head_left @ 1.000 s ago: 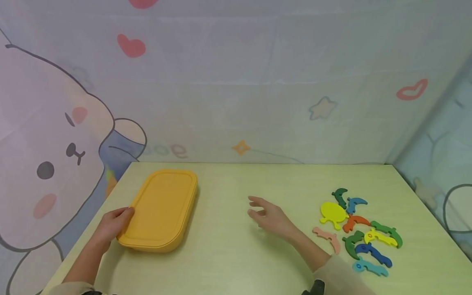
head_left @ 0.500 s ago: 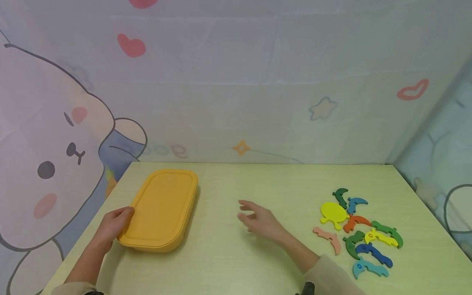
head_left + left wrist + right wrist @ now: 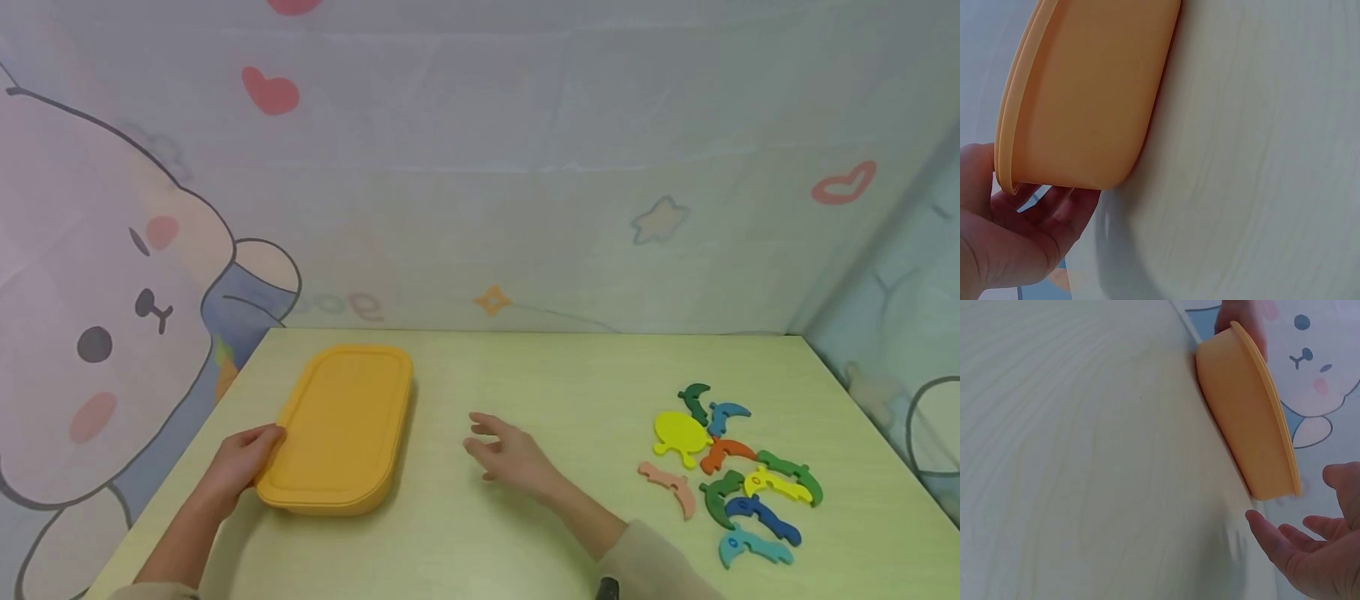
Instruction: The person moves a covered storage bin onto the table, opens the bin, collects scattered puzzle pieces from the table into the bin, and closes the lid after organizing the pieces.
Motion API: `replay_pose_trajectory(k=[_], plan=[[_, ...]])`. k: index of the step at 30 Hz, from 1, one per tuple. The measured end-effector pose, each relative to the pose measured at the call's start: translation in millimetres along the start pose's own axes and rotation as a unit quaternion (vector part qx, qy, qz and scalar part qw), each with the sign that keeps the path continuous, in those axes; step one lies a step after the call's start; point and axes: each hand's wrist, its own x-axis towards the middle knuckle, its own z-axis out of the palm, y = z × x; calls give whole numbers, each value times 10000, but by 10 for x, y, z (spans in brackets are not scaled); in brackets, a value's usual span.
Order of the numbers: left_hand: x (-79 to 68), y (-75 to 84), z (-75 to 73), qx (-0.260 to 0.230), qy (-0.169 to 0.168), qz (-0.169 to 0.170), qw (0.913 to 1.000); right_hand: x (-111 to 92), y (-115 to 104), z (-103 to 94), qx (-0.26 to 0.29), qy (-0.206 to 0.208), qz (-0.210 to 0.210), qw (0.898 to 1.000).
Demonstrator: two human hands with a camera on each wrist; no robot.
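A yellow lidded plastic box [image 3: 341, 421] stands on the left part of the table, its lid on. My left hand [image 3: 242, 458] grips its near left edge, thumb over the lid rim. In the left wrist view, the fingers [image 3: 1063, 219] of that hand lie against the box's side wall [image 3: 1091, 100], below the rim. To the right of the box, above the table, my right hand [image 3: 513, 457] holds nothing. Its fingers are loosely spread and point toward the box. From the right wrist view, the box [image 3: 1244, 419] is a short way beyond those fingertips [image 3: 1260, 522].
Several flat coloured pieces lie on the right of the table, among them a yellow turtle-like piece [image 3: 681, 435], a pink one [image 3: 670, 486] and a dark blue one [image 3: 765, 517]. A printed cloth [image 3: 480, 167] hangs behind the table [image 3: 525, 367].
My right hand has moved left toward the box. In the last half second, the box has shifted slightly right with my left hand still gripping it. The coloured pieces stay in place.
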Motion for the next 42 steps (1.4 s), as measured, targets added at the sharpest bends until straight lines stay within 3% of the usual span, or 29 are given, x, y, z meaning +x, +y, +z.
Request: replay_pose_trajectory(k=[23, 42], plan=[[-125, 107, 264, -638, -470, 170, 9967, 116, -88, 367, 865, 121, 280, 9958], [-132, 146, 460, -789, -749, 280, 9937, 122, -108, 461, 1214, 523, 627, 9892]])
